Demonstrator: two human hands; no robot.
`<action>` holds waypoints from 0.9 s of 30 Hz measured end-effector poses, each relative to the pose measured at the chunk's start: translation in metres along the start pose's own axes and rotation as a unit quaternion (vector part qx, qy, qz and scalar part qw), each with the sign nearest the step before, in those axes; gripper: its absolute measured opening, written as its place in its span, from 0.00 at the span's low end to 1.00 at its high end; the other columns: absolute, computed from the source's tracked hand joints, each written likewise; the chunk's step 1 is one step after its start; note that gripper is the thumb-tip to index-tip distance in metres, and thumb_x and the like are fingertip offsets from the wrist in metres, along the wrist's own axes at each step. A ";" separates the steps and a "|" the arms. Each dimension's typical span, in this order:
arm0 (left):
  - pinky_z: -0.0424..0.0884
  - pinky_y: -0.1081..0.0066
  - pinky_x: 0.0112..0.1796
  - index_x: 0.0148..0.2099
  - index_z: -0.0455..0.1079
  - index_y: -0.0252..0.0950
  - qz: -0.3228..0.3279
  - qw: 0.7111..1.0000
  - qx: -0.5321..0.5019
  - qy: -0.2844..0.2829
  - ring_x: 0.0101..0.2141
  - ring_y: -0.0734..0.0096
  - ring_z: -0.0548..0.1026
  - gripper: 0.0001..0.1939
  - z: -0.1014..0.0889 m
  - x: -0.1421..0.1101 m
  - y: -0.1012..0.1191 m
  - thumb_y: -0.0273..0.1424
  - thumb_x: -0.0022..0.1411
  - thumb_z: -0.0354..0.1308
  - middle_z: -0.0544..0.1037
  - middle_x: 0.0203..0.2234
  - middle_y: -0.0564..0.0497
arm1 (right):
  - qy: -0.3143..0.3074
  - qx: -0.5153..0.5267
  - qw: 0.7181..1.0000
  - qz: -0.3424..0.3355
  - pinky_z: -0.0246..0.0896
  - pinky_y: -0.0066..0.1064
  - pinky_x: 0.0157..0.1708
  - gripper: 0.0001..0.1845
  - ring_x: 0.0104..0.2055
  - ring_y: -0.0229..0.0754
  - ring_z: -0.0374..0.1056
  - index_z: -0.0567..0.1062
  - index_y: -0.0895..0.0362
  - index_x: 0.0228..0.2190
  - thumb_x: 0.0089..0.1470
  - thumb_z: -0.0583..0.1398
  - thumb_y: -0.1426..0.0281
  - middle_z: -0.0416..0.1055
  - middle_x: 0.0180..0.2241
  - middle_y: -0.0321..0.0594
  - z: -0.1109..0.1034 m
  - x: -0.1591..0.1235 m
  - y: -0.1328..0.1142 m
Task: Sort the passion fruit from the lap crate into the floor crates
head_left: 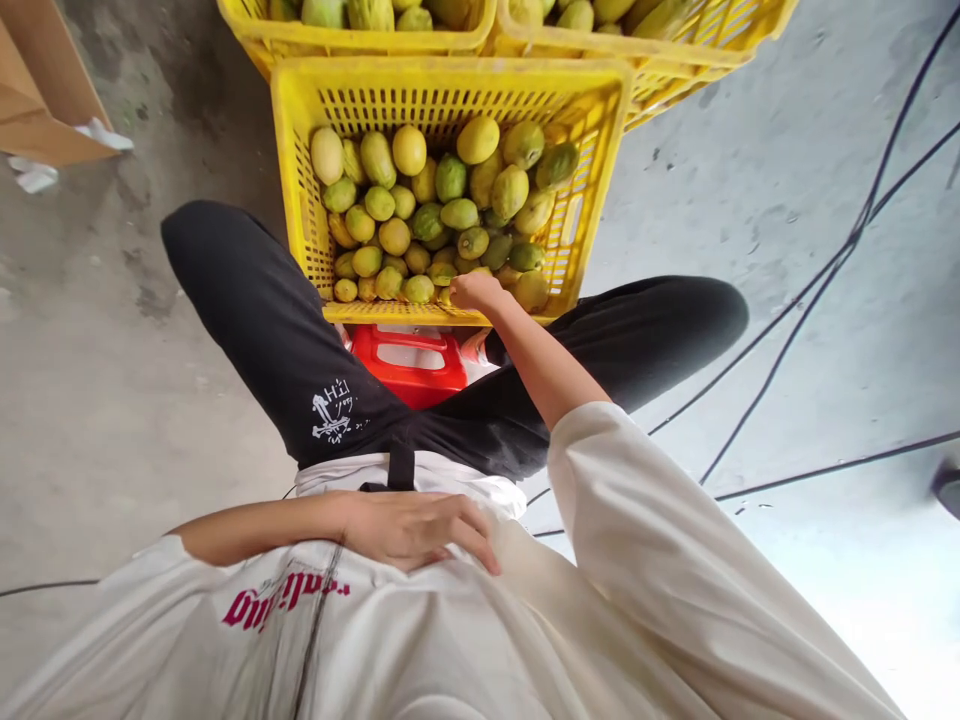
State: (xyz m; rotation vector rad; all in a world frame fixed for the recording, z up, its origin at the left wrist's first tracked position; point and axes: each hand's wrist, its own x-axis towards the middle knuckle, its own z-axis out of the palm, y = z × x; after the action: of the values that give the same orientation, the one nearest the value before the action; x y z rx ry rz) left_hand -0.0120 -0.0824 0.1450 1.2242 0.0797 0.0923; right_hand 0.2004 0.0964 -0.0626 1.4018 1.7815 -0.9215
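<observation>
A yellow plastic crate (454, 68) stands between my knees, holding many oval fruits (394, 237), yellow to dark green, like small melons. My right hand (478, 290) reaches over the crate's near side, its fingers curled down at the front row of fruit. Whatever those fingers hold is hidden beneath the hand. Against the front of my white shirt (375, 640) rests my left hand (416, 528), its fingers loosely bent and somewhat apart, with nothing seen in it.
Two more yellow crates (375, 42) of similar fruit stand just beyond. A red plastic stool (409, 375) shows below the near crate. Black cables (832, 265) cross the concrete floor at right, and an open cardboard box (49, 90) sits at upper left.
</observation>
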 end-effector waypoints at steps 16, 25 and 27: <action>0.77 0.67 0.63 0.51 0.81 0.35 0.025 0.999 0.019 0.029 0.57 0.62 0.84 0.18 -0.026 0.009 -0.022 0.22 0.79 0.48 0.87 0.51 0.37 | 0.068 0.092 0.993 -0.013 0.62 0.55 0.67 0.33 0.74 0.70 0.59 0.66 0.68 0.75 0.75 0.44 0.80 0.64 0.71 0.71 0.040 0.058 -0.011; 0.78 0.71 0.45 0.47 0.80 0.36 -0.042 0.980 0.185 0.063 0.42 0.64 0.81 0.09 -0.034 0.004 -0.013 0.33 0.81 0.61 0.83 0.40 0.45 | 0.046 0.108 0.993 -0.016 0.55 0.50 0.69 0.29 0.76 0.65 0.54 0.73 0.68 0.69 0.79 0.42 0.81 0.62 0.73 0.70 0.030 0.061 -0.010; 0.76 0.73 0.41 0.47 0.79 0.36 -0.056 0.980 0.187 0.045 0.39 0.67 0.81 0.09 -0.036 0.004 -0.011 0.34 0.81 0.61 0.82 0.39 0.47 | 0.049 0.110 0.993 -0.014 0.57 0.51 0.67 0.27 0.75 0.66 0.55 0.73 0.68 0.68 0.80 0.45 0.78 0.63 0.72 0.70 0.030 0.061 -0.010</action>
State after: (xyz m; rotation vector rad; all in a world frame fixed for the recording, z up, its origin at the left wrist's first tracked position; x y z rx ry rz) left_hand -0.0117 -0.0524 0.1224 1.5880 0.2528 0.0341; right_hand 0.1814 0.0993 -0.1281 1.5861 1.8194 -1.1101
